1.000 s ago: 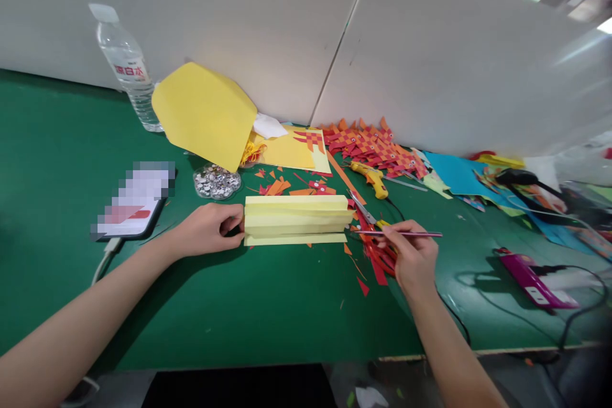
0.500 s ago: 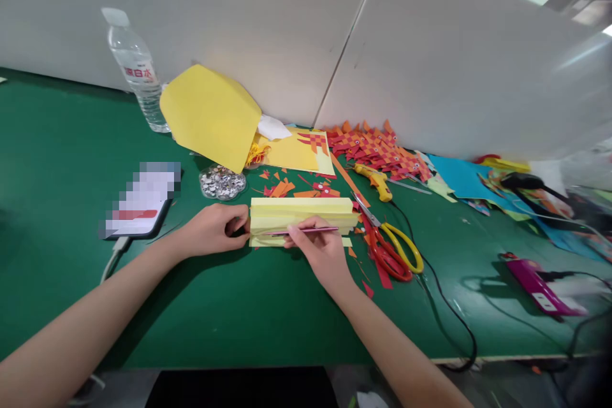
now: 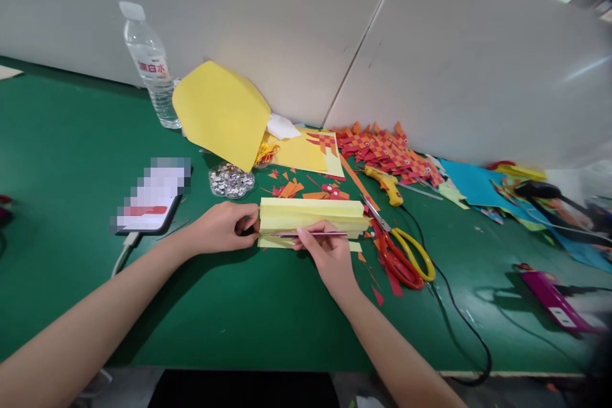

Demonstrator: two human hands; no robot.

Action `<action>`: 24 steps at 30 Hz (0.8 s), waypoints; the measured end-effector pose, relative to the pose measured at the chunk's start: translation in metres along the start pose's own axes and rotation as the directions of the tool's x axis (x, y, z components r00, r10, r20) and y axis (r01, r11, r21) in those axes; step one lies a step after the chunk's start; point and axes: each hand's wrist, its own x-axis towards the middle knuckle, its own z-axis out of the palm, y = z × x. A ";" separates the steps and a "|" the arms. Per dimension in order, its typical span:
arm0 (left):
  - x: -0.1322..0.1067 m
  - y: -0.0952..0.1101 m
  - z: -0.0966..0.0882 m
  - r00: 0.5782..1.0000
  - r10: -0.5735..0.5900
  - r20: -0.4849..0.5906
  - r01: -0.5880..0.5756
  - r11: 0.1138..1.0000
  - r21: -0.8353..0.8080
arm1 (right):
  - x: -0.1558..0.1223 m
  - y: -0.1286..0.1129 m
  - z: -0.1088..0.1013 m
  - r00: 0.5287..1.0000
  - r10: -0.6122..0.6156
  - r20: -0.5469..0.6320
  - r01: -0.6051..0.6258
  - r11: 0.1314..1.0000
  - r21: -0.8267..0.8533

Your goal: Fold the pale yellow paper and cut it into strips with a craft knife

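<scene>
Near edge: bare green counter (image 3: 239, 319) in front of both forearms. Right hand (image 3: 329, 258) over the lower folds of the workpiece; its fingers are closed on a slim dark-pink stick (image 3: 335, 233), pencil-like, lying roughly parallel to the creases. Workpiece: pleated pale-yellow paper (image 3: 310, 207), placed centrally on the counter, long side running left to right, some folds standing up from the surface. Left hand (image 3: 227, 227) at the paper's left end; fingers curled, thumb and forefinger bowed around a gap, tips touching the paper's edge; cannot tell whether they pinch it. To the right, at about the same depth: scissors (image 3: 406, 255) with one red and one yellow handle, lying among red and orange scraps, blades pointing away; farther right, a magenta power strip (image 3: 549, 299). Left of the left hand, slightly beyond: phone (image 3: 155, 197) with a white cable, screen pixelated. Next row: clear container (image 3: 232, 180) of small black-and-white pieces; yellow glue gun (image 3: 385, 183). Farther back: large yellow sheet (image 3: 222, 111), heap of red-orange checkered paper shapes (image 3: 382, 146), blue sheet (image 3: 471, 182). Water bottle (image 3: 150, 67) stands near the grey partition (image 3: 287, 25).
</scene>
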 end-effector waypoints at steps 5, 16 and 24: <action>0.001 0.000 0.001 1.000 -0.003 0.003 0.003 1.000 -0.004 | 0.000 -0.001 0.001 1.000 0.002 0.008 -0.002 0.999 -0.043; 0.000 0.000 0.001 1.000 -0.012 0.007 0.012 1.000 -0.004 | 0.001 0.001 -0.001 1.000 -0.012 0.008 0.013 0.999 -0.047; 0.000 0.002 0.000 1.000 -0.015 0.005 0.015 1.000 -0.014 | 0.001 0.003 -0.002 1.000 0.005 -0.022 -0.006 1.000 -0.024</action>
